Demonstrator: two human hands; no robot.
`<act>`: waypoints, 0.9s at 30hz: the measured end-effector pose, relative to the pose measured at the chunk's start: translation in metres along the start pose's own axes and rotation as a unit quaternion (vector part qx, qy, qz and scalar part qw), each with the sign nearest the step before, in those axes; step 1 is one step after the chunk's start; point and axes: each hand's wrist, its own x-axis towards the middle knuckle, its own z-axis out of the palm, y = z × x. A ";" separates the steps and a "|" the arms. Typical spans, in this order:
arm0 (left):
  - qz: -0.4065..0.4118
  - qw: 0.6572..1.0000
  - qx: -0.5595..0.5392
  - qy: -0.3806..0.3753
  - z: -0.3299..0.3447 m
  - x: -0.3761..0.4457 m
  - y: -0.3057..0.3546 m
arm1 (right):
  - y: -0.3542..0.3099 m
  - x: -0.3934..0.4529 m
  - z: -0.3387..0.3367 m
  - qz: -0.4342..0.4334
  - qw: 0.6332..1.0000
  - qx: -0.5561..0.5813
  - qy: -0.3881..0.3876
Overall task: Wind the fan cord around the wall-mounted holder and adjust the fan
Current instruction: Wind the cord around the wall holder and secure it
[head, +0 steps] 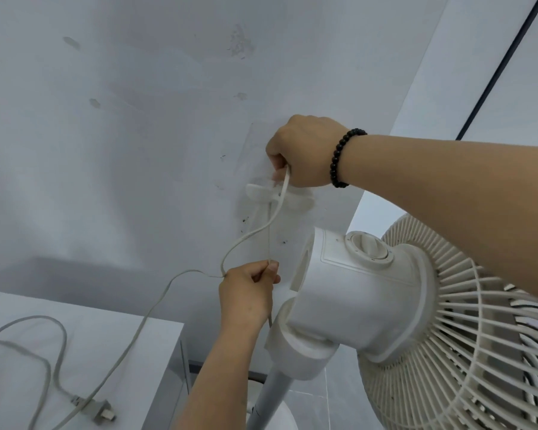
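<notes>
A white T-shaped holder [261, 193] sticks out from the pale wall. The white fan cord [246, 235] runs from my right hand [302, 153], over the holder, and down to my left hand [247, 291]. My right hand, with a black bead bracelet at the wrist, pinches the cord just above the holder. My left hand grips the cord below it, beside the fan. The white fan [370, 293] stands at the lower right, its motor housing and knob facing me and its grille to the right. The cord's plug [101, 412] lies on a white surface at lower left.
A white cabinet top [112, 336] at lower left carries loose loops of the cord. The fan's pole [271, 395] drops between the cabinet and the grille. A dark vertical strip [503, 63] runs along the adjoining wall at upper right.
</notes>
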 end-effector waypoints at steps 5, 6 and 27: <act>-0.001 1.000 0.005 -0.004 0.007 -0.003 0.001 | 0.011 -0.020 0.001 -0.040 0.997 -0.057 -0.017; 0.000 1.000 0.003 -0.004 0.008 -0.003 0.002 | 0.013 -0.023 0.001 -0.057 0.995 -0.080 -0.021; 0.007 0.995 0.095 -0.039 -0.019 0.000 0.022 | 0.006 -0.059 0.002 0.071 0.931 0.082 -0.349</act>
